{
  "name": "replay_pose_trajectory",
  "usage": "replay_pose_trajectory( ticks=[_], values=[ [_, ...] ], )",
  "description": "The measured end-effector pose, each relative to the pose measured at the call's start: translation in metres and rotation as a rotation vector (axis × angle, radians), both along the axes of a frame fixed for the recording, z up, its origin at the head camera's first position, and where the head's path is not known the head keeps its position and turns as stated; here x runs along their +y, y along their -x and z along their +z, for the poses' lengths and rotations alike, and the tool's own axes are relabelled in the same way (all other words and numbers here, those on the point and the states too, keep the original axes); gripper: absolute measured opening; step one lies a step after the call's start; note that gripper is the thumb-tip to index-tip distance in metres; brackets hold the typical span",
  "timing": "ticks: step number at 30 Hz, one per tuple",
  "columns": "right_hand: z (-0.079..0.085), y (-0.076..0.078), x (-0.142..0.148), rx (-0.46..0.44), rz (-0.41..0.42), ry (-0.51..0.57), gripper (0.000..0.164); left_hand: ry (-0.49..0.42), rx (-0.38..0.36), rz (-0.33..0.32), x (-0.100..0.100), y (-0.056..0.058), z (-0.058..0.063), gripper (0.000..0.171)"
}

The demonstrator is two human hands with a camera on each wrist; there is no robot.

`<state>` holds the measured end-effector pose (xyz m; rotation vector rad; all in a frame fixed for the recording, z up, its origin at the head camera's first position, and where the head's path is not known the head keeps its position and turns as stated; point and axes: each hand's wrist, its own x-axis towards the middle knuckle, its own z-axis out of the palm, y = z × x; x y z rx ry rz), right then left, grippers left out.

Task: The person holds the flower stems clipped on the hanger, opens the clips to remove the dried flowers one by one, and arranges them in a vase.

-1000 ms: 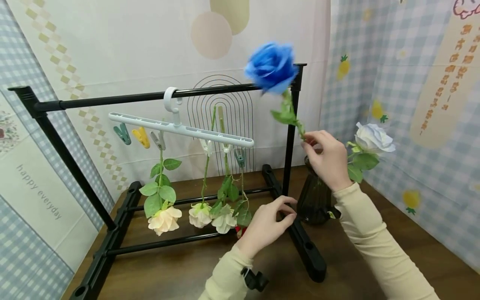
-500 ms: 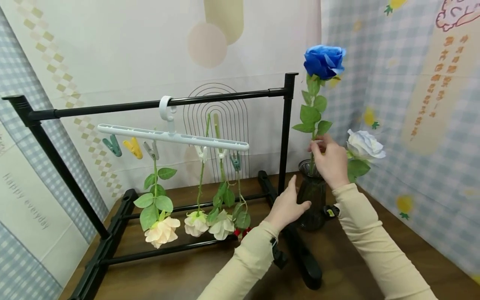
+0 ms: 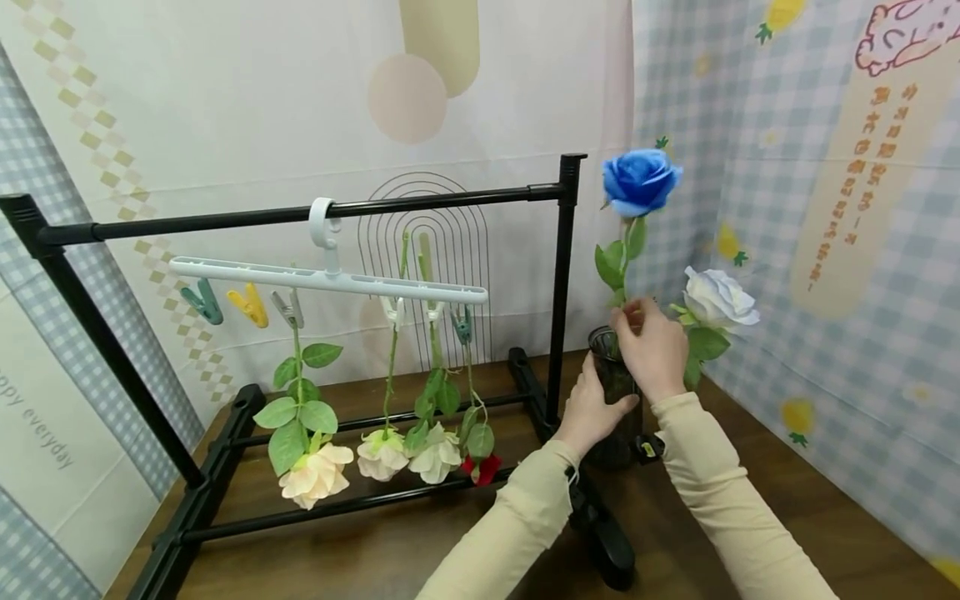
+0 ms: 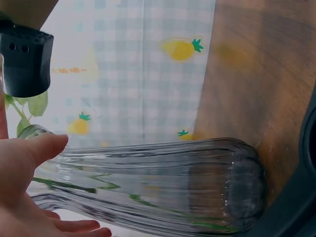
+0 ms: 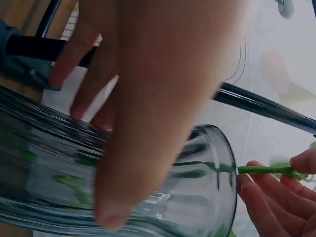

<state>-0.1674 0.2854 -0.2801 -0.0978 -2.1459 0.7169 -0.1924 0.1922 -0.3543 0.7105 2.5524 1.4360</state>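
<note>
My right hand [image 3: 656, 350] pinches the green stem of a blue rose [image 3: 641, 182], which stands upright over a dark clear glass vase [image 3: 611, 454]. In the right wrist view the stem [image 5: 264, 169] runs between the fingertips into the vase's mouth. My left hand [image 3: 588, 412] holds the vase near its neck, thumb on one side and fingers on the other. The left wrist view shows green stems inside the ribbed glass [image 4: 148, 192]. A white rose [image 3: 718, 298] leans out to the right, its lower stem hidden behind my right hand.
A black rack [image 3: 442, 200] carries a pale blue hanger [image 3: 330, 282]. Several roses hang head down from its clips, among them a peach rose [image 3: 317, 473] and a red rose [image 3: 482, 469]. A yellow clip [image 3: 249, 305] holds nothing. The rack's foot [image 3: 607, 542] lies beside the vase.
My right hand has brought the blue rose from beside the rack to over the vase and lowered it into the mouth. My left hand has come up to the vase and taken hold.
</note>
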Motion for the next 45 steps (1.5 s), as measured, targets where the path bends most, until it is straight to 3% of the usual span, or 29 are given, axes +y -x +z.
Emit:
replay_pose_trajectory(
  ticks=[5, 9, 14, 20, 33, 40, 45],
  values=[
    [-0.009, -0.001, -0.003, 0.029, -0.011, -0.053, 0.025, -0.02, 0.04, 0.03, 0.001, 0.005, -0.004, 0.084],
    [-0.017, -0.002, -0.004, 0.029, -0.021, -0.118, 0.022, 0.021, 0.13, 0.057, 0.001, 0.007, -0.013, 0.079],
    [-0.025, -0.002, -0.01, -0.048, -0.037, -0.161, 0.021, 0.067, 0.271, 0.119, -0.001, 0.008, -0.025, 0.076],
    [-0.026, -0.002, -0.017, -0.171, -0.04, -0.199, 0.02, 0.103, 0.336, 0.153, -0.004, 0.007, -0.03, 0.074],
    [-0.02, -0.007, -0.018, -0.303, 0.026, -0.233, 0.031, 0.158, 0.329, 0.17, -0.006, 0.008, -0.032, 0.073],
    [-0.016, -0.046, -0.027, -0.252, -0.01, -0.157, 0.032, 0.176, 0.282, 0.146, -0.001, 0.005, -0.036, 0.076],
    [-0.016, -0.075, -0.035, -0.147, -0.014, -0.14, 0.024, 0.152, 0.193, 0.06, -0.006, -0.003, -0.031, 0.079]
  ],
)
